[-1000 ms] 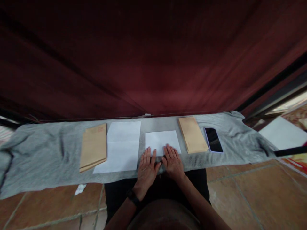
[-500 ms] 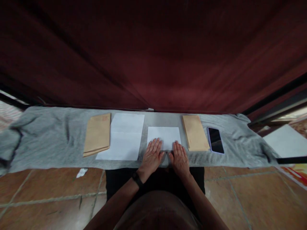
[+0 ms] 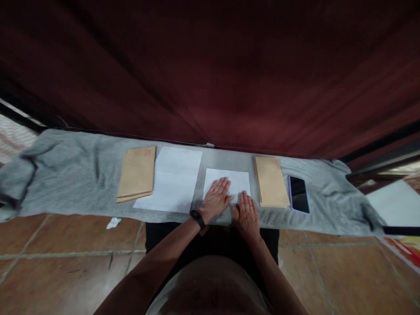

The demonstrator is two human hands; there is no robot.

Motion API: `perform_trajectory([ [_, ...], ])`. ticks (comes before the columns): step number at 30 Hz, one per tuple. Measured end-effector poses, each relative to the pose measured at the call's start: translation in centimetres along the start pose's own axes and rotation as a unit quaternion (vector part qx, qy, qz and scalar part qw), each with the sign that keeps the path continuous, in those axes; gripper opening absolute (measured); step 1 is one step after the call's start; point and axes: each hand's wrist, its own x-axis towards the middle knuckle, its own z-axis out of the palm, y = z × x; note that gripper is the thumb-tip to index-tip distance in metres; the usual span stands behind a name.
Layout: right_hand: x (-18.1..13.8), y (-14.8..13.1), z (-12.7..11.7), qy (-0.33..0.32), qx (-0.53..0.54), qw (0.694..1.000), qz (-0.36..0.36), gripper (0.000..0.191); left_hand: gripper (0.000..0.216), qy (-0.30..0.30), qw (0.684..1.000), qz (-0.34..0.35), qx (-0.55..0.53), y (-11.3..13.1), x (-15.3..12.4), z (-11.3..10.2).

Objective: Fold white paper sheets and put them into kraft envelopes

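Observation:
A folded white sheet (image 3: 236, 179) lies on the grey cloth (image 3: 75, 175) in front of me. My left hand (image 3: 216, 199) lies flat on its left part, fingers stretched out and pointing up and to the right. My right hand (image 3: 246, 214) rests flat on the sheet's near right edge, fingers together and extended. Neither hand holds anything. A black band sits on my left wrist.
A larger white sheet (image 3: 172, 179) and a stack of brown envelopes (image 3: 137, 173) lie to the left. Another brown envelope stack (image 3: 271, 181) and a dark phone (image 3: 298, 194) lie to the right. A dark red curtain hangs behind. Tiled floor lies below.
My left hand has slid further up onto the folded sheet and angled to the right. My right hand stays at the near edge. The view has shifted slightly.

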Motion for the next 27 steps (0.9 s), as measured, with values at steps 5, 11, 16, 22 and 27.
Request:
perform_trajectory([
  [5, 0.0, 0.0, -0.1, -0.011, -0.004, 1.000, 0.001, 0.059, 0.063, 0.006, 1.000, -0.008, 0.013, -0.8, 1.3, 0.3],
  [11, 0.1, 0.0, -0.3, -0.008, 0.002, 1.000, 0.000, 0.059, 0.063, 0.010, 0.999, -0.037, 0.035, -1.7, 2.8, 0.4],
  [16, 0.1, 0.2, -0.2, -0.011, 0.010, 1.000, 0.001, 0.058, 0.065, 0.019, 0.997, -0.067, 0.042, -2.9, 3.4, 0.3],
  [22, 1.4, 0.8, 0.3, 0.001, 0.034, 0.998, 0.053, 0.056, 0.063, 0.039, 0.992, -0.114, 0.043, -4.4, 2.4, 0.0],
  [27, 4.3, 0.7, -0.1, -0.030, 0.013, 0.990, 0.141, 0.055, 0.063, 0.067, 0.989, -0.126, 0.044, -2.7, -1.6, -0.1],
])
